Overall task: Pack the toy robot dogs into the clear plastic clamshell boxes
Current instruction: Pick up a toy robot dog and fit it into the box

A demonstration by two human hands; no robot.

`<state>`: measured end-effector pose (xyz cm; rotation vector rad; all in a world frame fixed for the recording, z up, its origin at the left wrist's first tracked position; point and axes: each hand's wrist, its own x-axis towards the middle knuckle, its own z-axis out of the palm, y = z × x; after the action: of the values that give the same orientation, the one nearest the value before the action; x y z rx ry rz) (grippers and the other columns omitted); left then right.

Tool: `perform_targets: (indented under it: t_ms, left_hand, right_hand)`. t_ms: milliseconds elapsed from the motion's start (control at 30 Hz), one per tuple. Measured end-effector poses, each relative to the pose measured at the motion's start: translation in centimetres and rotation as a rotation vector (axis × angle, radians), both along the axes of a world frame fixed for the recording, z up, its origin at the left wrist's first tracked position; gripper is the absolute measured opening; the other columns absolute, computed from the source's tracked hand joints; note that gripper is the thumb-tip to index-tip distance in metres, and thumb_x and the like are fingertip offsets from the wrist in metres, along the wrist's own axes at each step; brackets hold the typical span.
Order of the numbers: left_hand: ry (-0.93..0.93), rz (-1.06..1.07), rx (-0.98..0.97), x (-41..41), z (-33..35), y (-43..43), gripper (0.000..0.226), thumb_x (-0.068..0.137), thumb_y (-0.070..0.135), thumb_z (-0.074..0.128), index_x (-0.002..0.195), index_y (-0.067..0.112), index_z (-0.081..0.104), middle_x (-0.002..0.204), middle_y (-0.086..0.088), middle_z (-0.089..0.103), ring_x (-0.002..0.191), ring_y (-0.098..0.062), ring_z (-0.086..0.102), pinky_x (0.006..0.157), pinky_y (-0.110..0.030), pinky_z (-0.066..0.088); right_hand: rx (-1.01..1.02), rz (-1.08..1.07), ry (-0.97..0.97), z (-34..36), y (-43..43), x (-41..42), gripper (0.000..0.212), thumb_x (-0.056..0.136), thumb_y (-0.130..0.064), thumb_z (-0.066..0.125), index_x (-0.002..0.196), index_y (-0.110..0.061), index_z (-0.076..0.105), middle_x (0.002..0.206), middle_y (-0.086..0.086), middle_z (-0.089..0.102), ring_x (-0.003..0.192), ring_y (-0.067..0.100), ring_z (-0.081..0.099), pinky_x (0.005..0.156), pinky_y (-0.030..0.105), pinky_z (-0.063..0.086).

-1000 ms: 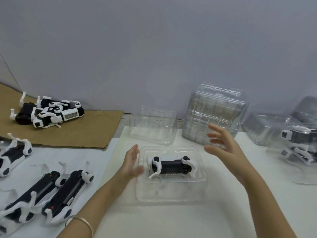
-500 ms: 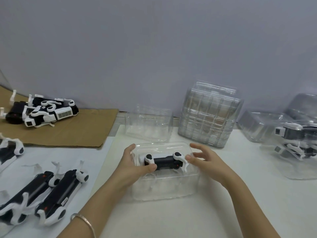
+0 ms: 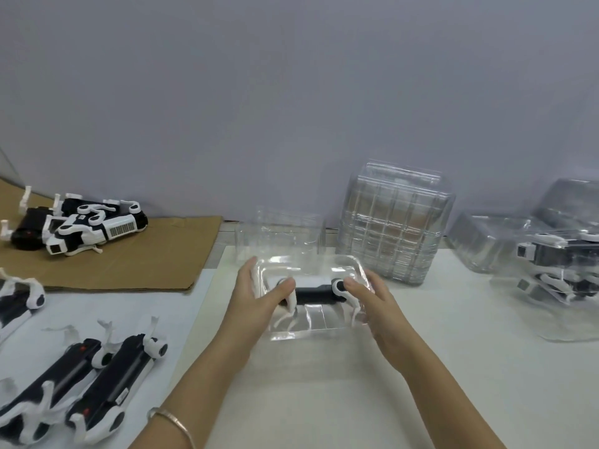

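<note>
The dog (image 3: 312, 290) lies on its side inside the box (image 3: 319, 320) at the middle of the tabletop (image 3: 324, 400), black body running across and white legs pointing toward the person. The left hand (image 3: 259, 296) grasps the box's left end, thumb over the top and fingers round the far side. The right hand (image 3: 372, 303) has the right end in its grip much the same way, fingers curved over the top corner. From where I stand this looks like the closing step: the upper shell sits over the dog and wants pressing home onto the lower one. To do it well I'd hold both grips even, squeeze along the rims rather than the thin middle, and check that no leg is caught at the seam, since the legs seem to reach close to the near wall. Plastic this thin will likely buckle if pushed hard. Behind the box to the right stands a stack of empties (image 3: 392, 222), farther right are packed boxes (image 3: 557, 273), and to its left loose dogs (image 3: 107, 371) wait.
</note>
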<state>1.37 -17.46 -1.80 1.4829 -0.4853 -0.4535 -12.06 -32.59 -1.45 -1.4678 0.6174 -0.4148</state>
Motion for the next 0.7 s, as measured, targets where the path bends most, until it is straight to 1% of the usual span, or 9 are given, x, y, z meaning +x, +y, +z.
perform_targets:
  t_ms: [67, 133, 200, 267, 367, 433, 567, 633, 700]
  left_hand:
    - [-0.188, 0.021, 0.015, 0.1, 0.6, -0.1, 0.078, 0.079, 0.041, 0.075, 0.141, 0.049, 0.028, 0.123, 0.052, 0.025, 0.124, 0.018, 0.024, 0.099, -0.019, 0.023]
    - [-0.271, 0.013, 0.003, 0.0, 0.7, -0.1, 0.079, 0.078, 0.041, 0.075, 0.141, 0.051, 0.027, 0.123, 0.058, 0.020, 0.126, 0.023, 0.019, 0.104, -0.019, 0.021]
    - [-0.257, -0.004, -0.022, -0.2, 0.2, -0.1, 0.079, 0.075, 0.042, 0.072, 0.140, 0.050, 0.028, 0.137, 0.046, 0.024, 0.138, 0.007, 0.022, 0.114, -0.027, 0.024]
    - [-0.241, 0.002, -0.034, -0.2, -0.3, -0.1, 0.074, 0.077, 0.039, 0.070, 0.137, 0.052, 0.029, 0.144, 0.031, 0.029, 0.141, -0.006, 0.030, 0.115, -0.030, 0.027]
    - [-0.283, 0.028, -0.028, -0.2, -0.6, -0.2, 0.068, 0.085, 0.029, 0.070, 0.128, 0.060, 0.028, 0.131, 0.041, 0.030, 0.133, -0.004, 0.035, 0.107, -0.025, 0.029]
    - [-0.284, 0.037, -0.030, -0.4, -0.8, -0.3, 0.068, 0.088, 0.025, 0.069, 0.130, 0.058, 0.028, 0.127, 0.044, 0.028, 0.133, -0.004, 0.034, 0.106, -0.024, 0.028]
    - [-0.189, 0.020, -0.047, -0.5, -0.6, -0.4, 0.068, 0.085, 0.026, 0.072, 0.133, 0.050, 0.031, 0.139, 0.032, 0.028, 0.140, -0.008, 0.030, 0.110, -0.028, 0.029]
    - [-0.144, 0.001, -0.048, -0.3, 0.2, -0.2, 0.072, 0.082, 0.031, 0.073, 0.138, 0.047, 0.032, 0.146, 0.025, 0.027, 0.140, -0.003, 0.027, 0.104, -0.025, 0.028]
    - [-0.124, -0.008, -0.047, 0.1, 0.6, 0.0, 0.078, 0.079, 0.038, 0.072, 0.144, 0.043, 0.029, 0.151, 0.024, 0.025, 0.138, 0.004, 0.023, 0.102, -0.024, 0.025]
  right_hand:
    - [0.020, -0.051, -0.100, 0.1, -0.1, 0.1, 0.076, 0.053, -0.061, 0.078, 0.122, -0.052, 0.046, 0.133, -0.003, 0.058, 0.122, 0.010, 0.054, 0.088, 0.027, 0.041]
    - [0.002, -0.053, -0.153, 0.1, 0.1, 0.1, 0.072, 0.058, -0.055, 0.084, 0.116, -0.061, 0.043, 0.134, -0.003, 0.054, 0.119, 0.005, 0.056, 0.087, 0.025, 0.041]
    - [-0.038, -0.063, -0.176, -0.2, 0.3, 0.2, 0.068, 0.065, -0.047, 0.086, 0.114, -0.064, 0.041, 0.132, -0.003, 0.055, 0.113, 0.003, 0.060, 0.080, 0.020, 0.041]
    - [-0.056, -0.070, -0.193, -0.5, 0.4, 0.3, 0.066, 0.066, -0.041, 0.077, 0.117, -0.062, 0.040, 0.130, -0.001, 0.058, 0.116, 0.010, 0.061, 0.078, 0.017, 0.044]
    - [-0.101, -0.110, -0.225, -0.8, 0.7, 0.6, 0.064, 0.076, -0.030, 0.075, 0.123, -0.055, 0.040, 0.127, -0.002, 0.061, 0.120, 0.016, 0.059, 0.068, 0.006, 0.048]
    - [-0.136, -0.152, -0.225, -0.9, 0.9, 0.8, 0.062, 0.083, -0.018, 0.074, 0.122, -0.052, 0.041, 0.123, -0.004, 0.062, 0.120, 0.017, 0.059, 0.066, 0.003, 0.046]
    - [-0.175, -0.156, -0.172, -0.1, 0.5, 0.5, 0.063, 0.083, -0.018, 0.076, 0.124, -0.051, 0.041, 0.118, -0.001, 0.065, 0.110, 0.013, 0.064, 0.076, 0.013, 0.047]
    - [-0.177, -0.138, -0.156, 0.9, 0.2, 0.1, 0.070, 0.077, -0.025, 0.082, 0.130, -0.049, 0.042, 0.116, -0.002, 0.067, 0.100, 0.003, 0.067, 0.082, 0.021, 0.046]
    - [-0.176, -0.120, -0.155, 1.6, 0.1, -0.2, 0.077, 0.069, -0.032, 0.086, 0.130, -0.052, 0.043, 0.116, -0.007, 0.068, 0.106, 0.000, 0.063, 0.085, 0.021, 0.045]
